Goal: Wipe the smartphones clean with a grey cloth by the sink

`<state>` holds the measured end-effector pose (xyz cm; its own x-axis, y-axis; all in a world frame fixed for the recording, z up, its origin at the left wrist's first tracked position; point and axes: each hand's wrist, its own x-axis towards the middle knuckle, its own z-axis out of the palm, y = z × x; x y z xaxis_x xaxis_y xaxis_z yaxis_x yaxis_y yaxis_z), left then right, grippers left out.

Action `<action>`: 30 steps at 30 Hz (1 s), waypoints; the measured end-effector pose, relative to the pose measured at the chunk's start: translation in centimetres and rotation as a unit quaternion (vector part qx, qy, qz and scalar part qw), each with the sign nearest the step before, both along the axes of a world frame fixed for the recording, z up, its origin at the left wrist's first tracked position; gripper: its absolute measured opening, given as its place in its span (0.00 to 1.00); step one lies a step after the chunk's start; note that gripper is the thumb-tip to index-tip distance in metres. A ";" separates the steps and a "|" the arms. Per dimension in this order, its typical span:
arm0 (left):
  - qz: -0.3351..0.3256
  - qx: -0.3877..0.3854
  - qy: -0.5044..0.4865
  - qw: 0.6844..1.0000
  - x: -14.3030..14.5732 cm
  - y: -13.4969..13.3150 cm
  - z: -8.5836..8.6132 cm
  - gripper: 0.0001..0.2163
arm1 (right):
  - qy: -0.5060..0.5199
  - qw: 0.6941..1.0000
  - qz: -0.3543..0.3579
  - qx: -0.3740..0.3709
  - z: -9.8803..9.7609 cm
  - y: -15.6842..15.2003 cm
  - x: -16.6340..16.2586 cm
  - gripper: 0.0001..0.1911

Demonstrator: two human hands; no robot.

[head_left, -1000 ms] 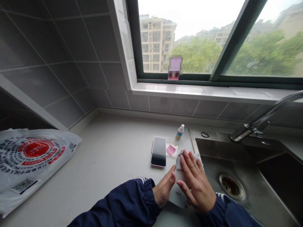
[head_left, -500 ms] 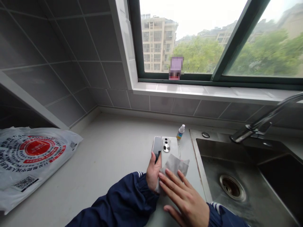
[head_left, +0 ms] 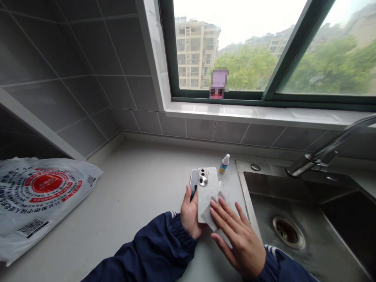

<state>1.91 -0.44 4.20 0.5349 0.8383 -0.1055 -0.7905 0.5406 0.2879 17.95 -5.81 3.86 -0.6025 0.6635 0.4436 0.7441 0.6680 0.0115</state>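
My left hand (head_left: 190, 213) supports a white smartphone (head_left: 208, 192) from below and from its left side. The phone's back faces up, and its round camera bumps are at the far end. Fingertips of my right hand (head_left: 236, 237) press a thin grey wiping cloth (head_left: 213, 216) flat against the phone's lower right part. Those fingers are stretched out over the cloth. Partly covered by the white phone, a dark flat device with a light edge (head_left: 193, 182) lies behind it, to the left. A small white spray bottle (head_left: 224, 163) stands upright just beyond the phone.
On the right is a steel sink (head_left: 282, 203) with a chrome faucet (head_left: 314, 158) over it. A printed plastic bag (head_left: 44, 192) lies on the pale counter (head_left: 132, 188) at the left. The window sill (head_left: 249, 112) runs along the back wall.
The white phone has turned slightly and its lower end now shows. My right hand and the cloth have shifted a little to the right, uncovering more of the phone's back.
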 end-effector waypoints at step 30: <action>-0.206 0.248 0.212 0.923 0.5 -2.3 -2.7 0.32 | 0.291 0.945 -0.141 -0.056 -0.2 1.0 2.4 0.28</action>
<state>2.43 -2.74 1.53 0.8181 0.5740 -0.0363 -0.3067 0.4888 0.8167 20.31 -4.78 3.67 -0.0702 0.8229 0.5638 0.7507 0.4158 -0.5134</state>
